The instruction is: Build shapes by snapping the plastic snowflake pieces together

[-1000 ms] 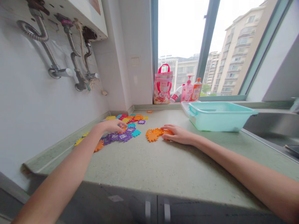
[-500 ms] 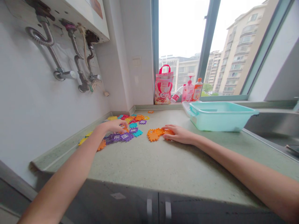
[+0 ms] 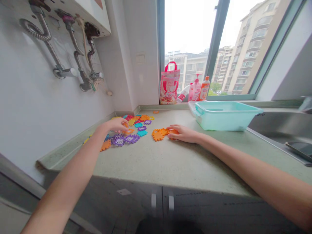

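My left hand is over the pile on the left of the counter, its fingers pinched around an orange interlocking toy piece; the fingers hide part of it. Just below it lie purple notched pieces with window cut-outs, and turquoise ones sit to the right. My right hand rests low on the counter. Its thumb and fingers are apart, lying over the right end of a small cluster of orange notched pieces. The palm and fingers cover some of that cluster.
A turquoise plastic basin stands at the right, beside a steel sink. A pink bag and pump bottle stand by the window. Metal hoses hang on the left wall. One orange piece lies apart at the back.
My left hand has drawn slightly back, and an orange piece now shows below its fingers. My right hand stays on the orange cluster. The view has shifted slightly.
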Available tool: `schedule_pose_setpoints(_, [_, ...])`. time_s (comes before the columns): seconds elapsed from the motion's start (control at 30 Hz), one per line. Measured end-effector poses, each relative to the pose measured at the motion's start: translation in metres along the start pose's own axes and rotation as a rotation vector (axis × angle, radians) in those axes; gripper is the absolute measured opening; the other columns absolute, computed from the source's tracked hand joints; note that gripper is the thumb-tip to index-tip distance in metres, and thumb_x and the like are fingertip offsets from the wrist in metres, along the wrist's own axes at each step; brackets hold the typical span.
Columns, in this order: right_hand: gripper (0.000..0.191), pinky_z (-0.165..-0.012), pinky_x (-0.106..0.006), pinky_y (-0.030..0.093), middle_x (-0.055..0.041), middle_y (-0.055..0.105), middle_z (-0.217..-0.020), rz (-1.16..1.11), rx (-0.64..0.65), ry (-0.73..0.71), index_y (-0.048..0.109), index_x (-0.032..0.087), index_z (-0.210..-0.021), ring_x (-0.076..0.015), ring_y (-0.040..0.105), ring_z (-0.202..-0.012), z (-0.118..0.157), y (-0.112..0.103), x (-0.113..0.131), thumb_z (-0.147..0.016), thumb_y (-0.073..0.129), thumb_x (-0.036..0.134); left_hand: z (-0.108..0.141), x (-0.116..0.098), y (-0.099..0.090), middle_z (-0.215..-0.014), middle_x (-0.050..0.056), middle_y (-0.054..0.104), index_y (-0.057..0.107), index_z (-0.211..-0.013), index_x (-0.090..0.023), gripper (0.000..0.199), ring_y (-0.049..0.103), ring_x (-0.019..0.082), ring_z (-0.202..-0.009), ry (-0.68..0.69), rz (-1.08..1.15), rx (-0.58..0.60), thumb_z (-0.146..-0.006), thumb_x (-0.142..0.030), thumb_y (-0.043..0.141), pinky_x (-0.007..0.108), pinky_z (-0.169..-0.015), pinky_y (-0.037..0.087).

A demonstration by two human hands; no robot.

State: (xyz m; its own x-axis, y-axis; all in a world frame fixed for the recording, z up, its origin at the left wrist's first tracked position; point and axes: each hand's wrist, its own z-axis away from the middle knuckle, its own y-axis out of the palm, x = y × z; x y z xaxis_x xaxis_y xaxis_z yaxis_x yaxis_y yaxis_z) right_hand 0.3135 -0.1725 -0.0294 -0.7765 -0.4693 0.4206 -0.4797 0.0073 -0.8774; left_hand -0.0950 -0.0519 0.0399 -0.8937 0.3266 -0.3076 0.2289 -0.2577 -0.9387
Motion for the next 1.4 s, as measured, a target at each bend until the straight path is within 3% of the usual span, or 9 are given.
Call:
schedule_pose_setpoints(0.17, [0.064,-0.125,-0.049,0.037,-0.0131,0.057,-0.154,0.004,0.024,0.007,0.062,0.023,-0.146,-0.0324,0.054,-0.142,0.001,-0.002,0.003,-0.098,0.055,0.065,-0.001,-0.003,0.001,-0.075,0.001,0.073,0.068,-0.084,-0.022,0.028,0.071,0.02,-0.061,0.029,-0.079,-0.063,-0.064,-0.041,0.073,0.025,-0.053,0.048])
schedule_pose_setpoints(0.53, [0.061,-0.124,-0.046,0.037,-0.013,0.056,-0.154,0.012,0.028,0.001,0.061,0.023,-0.146,-0.0306,0.054,-0.141,0.002,-0.004,0.005,-0.099,0.055,0.061,-0.004,0.001,-0.001,-0.072,-0.003,0.072,0.066,-0.106,-0.021,0.046,0.065,0.015,-0.047,0.111,0.082,-0.395,-0.066,-0.038,0.08,0.024,-0.049,0.049])
schedule_pose_setpoints(0.67, [0.061,-0.123,-0.047,0.039,-0.0129,0.058,-0.152,0.022,0.014,0.012,0.061,0.023,-0.146,-0.0303,0.056,-0.139,0.0,-0.002,0.005,-0.099,0.055,0.061,-0.006,-0.021,0.01,-0.072,-0.003,0.071,0.063,-0.11,-0.02,0.044,0.066,0.014,-0.047,0.249,0.325,-0.535,-0.071,-0.032,0.08,0.022,-0.048,0.049])
schedule_pose_setpoints(0.8, [0.061,-0.122,-0.049,0.039,-0.0139,0.06,-0.15,0.044,0.009,-0.017,0.063,0.023,-0.144,-0.0321,0.056,-0.139,-0.003,0.001,0.005,-0.099,0.054,0.063,-0.009,-0.071,0.042,-0.109,0.013,0.077,0.054,-0.135,-0.019,0.071,0.07,0.015,-0.054,0.373,0.567,-0.429,-0.076,-0.044,0.085,0.02,-0.044,0.045])
schedule_pose_setpoints(0.9, [0.067,-0.124,-0.051,0.037,-0.0154,0.056,-0.154,0.032,-0.012,0.007,0.058,0.023,-0.149,-0.0332,0.053,-0.143,-0.003,0.002,0.002,-0.099,0.051,0.067,-0.012,-0.095,0.06,-0.142,0.02,0.065,0.043,-0.153,-0.026,0.094,0.072,0.014,-0.06,0.413,0.551,-0.322,-0.076,-0.057,0.086,0.022,-0.048,0.05])
schedule_pose_setpoints(1.0, [0.071,-0.128,-0.052,0.031,-0.015,0.047,-0.162,0.011,-0.071,0.041,0.049,0.023,-0.156,-0.0324,0.045,-0.15,-0.002,0.001,0.0,-0.103,0.039,0.069,-0.013,-0.093,0.058,-0.134,0.012,0.072,0.054,-0.148,-0.027,0.07,0.071,0.014,-0.061,0.438,0.408,-0.441,-0.09,-0.062,0.07,0.027,-0.06,0.057])
schedule_pose_setpoints(1.1, [0.073,-0.129,-0.053,0.028,-0.0135,0.038,-0.168,0.054,-0.123,-0.001,0.043,0.025,-0.161,-0.0316,0.039,-0.154,-0.001,0.0,0.007,-0.104,0.036,0.07,-0.016,-0.076,0.049,-0.118,0.007,0.079,0.073,-0.127,-0.024,0.043,0.075,0.022,-0.087,0.484,0.18,-0.574,-0.097,-0.053,0.061,0.035,-0.086,0.059])
schedule_pose_setpoints(1.23, [0.07,-0.127,-0.058,0.029,-0.0089,0.032,-0.172,0.159,-0.145,-0.142,0.045,0.033,-0.16,-0.0348,0.039,-0.154,-0.004,0.007,0.03,-0.101,0.045,0.071,-0.028,-0.064,0.055,-0.139,0.007,0.071,0.07,-0.135,-0.023,0.045,0.064,0.025,-0.13,0.637,0.015,-0.389,-0.099,-0.047,0.055,0.037,-0.115,0.046])
schedule_pose_setpoints(1.4, [0.068,-0.125,-0.056,0.032,-0.0063,0.043,-0.167,0.21,-0.026,-0.219,0.048,0.034,-0.158,-0.033,0.042,-0.152,-0.01,0.018,0.05,-0.1,0.053,0.068,-0.04,-0.075,0.072,-0.154,0.006,0.059,0.063,-0.145,-0.024,0.052,0.053,0.023,-0.144,0.676,-0.058,-0.231,-0.096,-0.037,0.056,0.036,-0.124,0.036])
